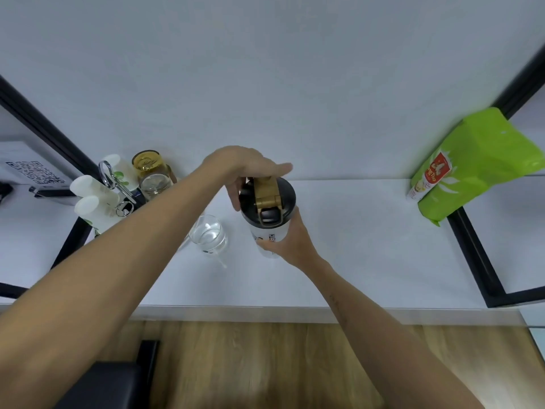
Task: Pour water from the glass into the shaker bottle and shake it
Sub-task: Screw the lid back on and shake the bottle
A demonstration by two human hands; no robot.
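Right hand (290, 242) wrapped around the shaker bottle (269, 231), upright on the white desk (368, 246). Left hand (244, 169) curled over its black lid (267, 196), fingers at the rim. Glass (208, 236) just left of the bottle, apart from both hands.

Surface: a white, smooth-topped table (368, 246) set against a pale wall, its front edge above wood-look flooring.
Centre: a clear, empty-looking drinking glass (208, 235) stands on the tabletop, just beside a white shaker bottle with a black lid and gold flip cap (267, 214).
Far left: a cluster of white plastic bottles (94, 196) and a clear glass jar with a gold lid (152, 175).
Far right: a bright green plastic pouch (477, 166), leaning back.
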